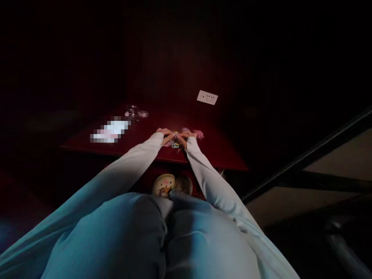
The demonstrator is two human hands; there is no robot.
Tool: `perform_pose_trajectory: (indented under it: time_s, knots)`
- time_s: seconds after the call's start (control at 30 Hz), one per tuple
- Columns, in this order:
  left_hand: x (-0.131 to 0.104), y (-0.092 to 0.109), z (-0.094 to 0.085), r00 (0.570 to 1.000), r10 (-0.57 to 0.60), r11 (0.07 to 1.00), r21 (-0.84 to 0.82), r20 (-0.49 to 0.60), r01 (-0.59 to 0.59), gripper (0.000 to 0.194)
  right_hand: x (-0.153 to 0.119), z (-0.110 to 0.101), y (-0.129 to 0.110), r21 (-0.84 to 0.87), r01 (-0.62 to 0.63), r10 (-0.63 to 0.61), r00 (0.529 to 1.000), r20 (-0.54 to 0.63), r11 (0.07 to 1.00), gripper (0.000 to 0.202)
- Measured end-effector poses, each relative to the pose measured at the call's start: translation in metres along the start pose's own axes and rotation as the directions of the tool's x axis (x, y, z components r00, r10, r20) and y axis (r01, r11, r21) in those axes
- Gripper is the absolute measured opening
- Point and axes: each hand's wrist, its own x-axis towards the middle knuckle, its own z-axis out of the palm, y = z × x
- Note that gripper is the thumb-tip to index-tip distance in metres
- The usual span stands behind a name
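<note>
socket plate (207, 97) behind right hand (186, 136)

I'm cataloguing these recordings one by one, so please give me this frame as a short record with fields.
View: head camera, dim light
Left grip: above the table, close to the right grip
Right grip: pink strands beside it
Between and below grips: small colourful pieces
Table: dark red; clear object and pixelated bright patch on the left
Beyond: white plate with dark holes
Underneath: shoes
Unclear: whether strands and pieces are joined
</note>
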Motion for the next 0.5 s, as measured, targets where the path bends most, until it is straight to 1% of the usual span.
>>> perform_pose_trajectory:
  time_s: [0.17, 0.33, 0.5]
  knots:
    - [-0.004, 0.007, 0.003, 1.0, -0.002, 0.999, 0.032, 0.021, 0.001, 0.04, -0.002, 0.005, -0.004, 0.026, 0.041, -0.042, 0.998, 0.039, 0.999, 0.049]
    - [-0.005, 0.007, 0.004, 0.999, 0.02, 0.999, 0.04, -0.026, -0.019, 0.033, -0.006, 0.003, -0.01, 0.026, 0.075, -0.076, 0.996, 0.054, 0.997, 0.043]
    - [-0.006, 0.005, 0.002, 0.995, 0.067, 0.998, -0.014, -0.072, -0.068, 0.032, -0.008, 0.002, -0.009, 0.035, 0.082, -0.084, 0.995, 0.058, 0.996, 0.041]
